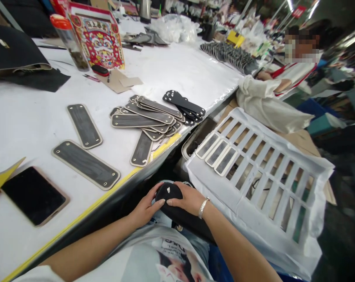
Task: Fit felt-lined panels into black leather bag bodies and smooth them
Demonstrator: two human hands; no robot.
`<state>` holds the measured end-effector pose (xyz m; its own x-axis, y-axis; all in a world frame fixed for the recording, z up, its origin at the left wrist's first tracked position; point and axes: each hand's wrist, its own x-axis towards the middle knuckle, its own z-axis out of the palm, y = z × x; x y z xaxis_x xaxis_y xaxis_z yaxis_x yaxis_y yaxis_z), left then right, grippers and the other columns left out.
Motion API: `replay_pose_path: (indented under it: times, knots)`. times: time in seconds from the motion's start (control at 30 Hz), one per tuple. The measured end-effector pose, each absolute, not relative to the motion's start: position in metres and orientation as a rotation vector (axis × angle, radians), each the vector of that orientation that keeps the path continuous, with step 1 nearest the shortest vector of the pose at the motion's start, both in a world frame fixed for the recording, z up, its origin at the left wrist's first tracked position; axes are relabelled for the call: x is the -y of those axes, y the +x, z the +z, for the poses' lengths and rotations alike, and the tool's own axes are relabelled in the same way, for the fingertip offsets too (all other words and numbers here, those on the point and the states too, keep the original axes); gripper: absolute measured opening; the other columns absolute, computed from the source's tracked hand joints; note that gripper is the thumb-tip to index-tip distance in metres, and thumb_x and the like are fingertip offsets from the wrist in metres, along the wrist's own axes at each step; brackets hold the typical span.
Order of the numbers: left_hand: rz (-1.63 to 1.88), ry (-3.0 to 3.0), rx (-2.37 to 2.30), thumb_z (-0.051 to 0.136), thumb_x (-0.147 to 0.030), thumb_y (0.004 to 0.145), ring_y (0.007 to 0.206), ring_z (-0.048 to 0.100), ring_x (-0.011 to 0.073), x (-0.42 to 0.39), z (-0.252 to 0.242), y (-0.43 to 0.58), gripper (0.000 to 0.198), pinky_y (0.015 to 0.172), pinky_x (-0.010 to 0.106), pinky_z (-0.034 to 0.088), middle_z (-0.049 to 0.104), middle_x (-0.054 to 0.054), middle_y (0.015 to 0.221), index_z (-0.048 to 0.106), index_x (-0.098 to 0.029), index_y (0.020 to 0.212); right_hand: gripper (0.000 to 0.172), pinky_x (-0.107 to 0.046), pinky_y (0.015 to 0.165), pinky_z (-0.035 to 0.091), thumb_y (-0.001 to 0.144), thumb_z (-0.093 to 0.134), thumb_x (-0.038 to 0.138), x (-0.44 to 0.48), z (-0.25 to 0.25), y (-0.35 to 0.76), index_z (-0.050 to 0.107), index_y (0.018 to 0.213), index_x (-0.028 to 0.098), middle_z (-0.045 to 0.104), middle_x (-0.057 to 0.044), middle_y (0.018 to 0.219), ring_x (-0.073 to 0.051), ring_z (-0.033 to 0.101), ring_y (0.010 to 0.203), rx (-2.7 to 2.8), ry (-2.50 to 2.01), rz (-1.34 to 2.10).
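A black rounded-end strip (173, 191) with a small white patch is held over my lap. My left hand (148, 203) closes on its left edge, and my right hand (189, 197) closes on its right edge, both thumbs meeting on the face nearest me. The strip's far part is hidden. Across the table edge lies a heap of grey strips with beige borders (143, 115). Similar black strips (185, 105) with white patches are stacked beside it. Two single bordered strips, one nearer (85, 164) and one farther (85, 125), rest to the left.
A slotted white rack (212, 192) on my right carries several light-bordered strips (215, 152). A phone (33, 196) and yellow scissors-like handle (1, 180) lie at left. Behind stand a red-lidded bottle (73, 47) and a red box (99, 43). Another person (292, 74) sits at right.
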<state>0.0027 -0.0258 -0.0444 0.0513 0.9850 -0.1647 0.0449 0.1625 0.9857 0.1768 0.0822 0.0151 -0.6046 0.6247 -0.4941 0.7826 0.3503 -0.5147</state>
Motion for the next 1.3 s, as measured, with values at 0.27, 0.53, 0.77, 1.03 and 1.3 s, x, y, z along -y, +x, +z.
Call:
replay_pose_path:
  times: [0.27, 0.53, 0.77, 1.03, 1.3]
  knots:
    - [1.079, 1.105, -1.349, 0.048, -0.044, 0.085, 0.111, 0.052, 0.0249, 0.012, -0.053, 0.005, 0.045, 0.099, 0.041, 0.039, 0.055, 0.010, 0.122, 0.049, -0.019, 0.122, 0.050, -0.031, 0.072, 0.040, 0.088, 0.031, 0.061, -0.077, 0.011, 0.173, 0.059, 0.108, 0.024, 0.068, -0.006, 0.097, -0.023, 0.063, 0.089, -2.413, 1.363, -0.935]
    - [1.056, 1.307, -1.097, 0.061, -0.064, 0.068, 0.126, 0.038, 0.0317, 0.018, -0.066, -0.003, 0.093, 0.107, 0.046, 0.026, 0.038, 0.015, 0.140, 0.024, -0.019, 0.141, 0.052, -0.032, 0.077, 0.040, 0.091, 0.024, 0.059, -0.071, 0.009, 0.174, 0.057, 0.112, 0.024, 0.065, -0.006, 0.106, -0.022, 0.061, 0.094, -2.474, 1.406, -0.876]
    - [1.044, 1.313, -1.133, 0.059, -0.050, 0.078, 0.126, 0.039, 0.0299, 0.020, -0.068, 0.000, 0.081, 0.107, 0.045, 0.028, 0.035, 0.014, 0.143, 0.020, -0.020, 0.142, 0.048, -0.031, 0.088, 0.039, 0.082, 0.051, 0.052, -0.071, 0.012, 0.152, 0.053, 0.116, 0.019, 0.060, -0.008, 0.113, -0.022, 0.055, 0.104, -2.628, 1.313, -0.913]
    - [1.029, 1.332, -1.187, 0.054, -0.040, 0.083, 0.129, 0.036, 0.0288, 0.021, -0.069, 0.000, 0.073, 0.109, 0.046, 0.026, 0.032, 0.014, 0.145, 0.018, -0.019, 0.143, 0.035, -0.031, 0.090, 0.039, 0.087, 0.048, 0.043, -0.082, 0.007, 0.149, 0.054, 0.116, 0.025, 0.063, -0.003, 0.111, -0.019, 0.057, 0.102, -2.574, 1.267, -1.149]
    - [0.965, 1.242, -1.257, 0.040, -0.043, 0.089, 0.124, 0.043, 0.0230, 0.017, -0.047, 0.000, 0.051, 0.106, 0.038, 0.032, 0.047, 0.009, 0.135, 0.037, -0.018, 0.133, 0.053, -0.035, 0.097, 0.037, 0.090, 0.035, 0.051, -0.080, 0.014, 0.175, 0.043, 0.133, 0.019, 0.055, -0.009, 0.128, -0.023, 0.052, 0.114, -2.514, 1.289, -1.177]
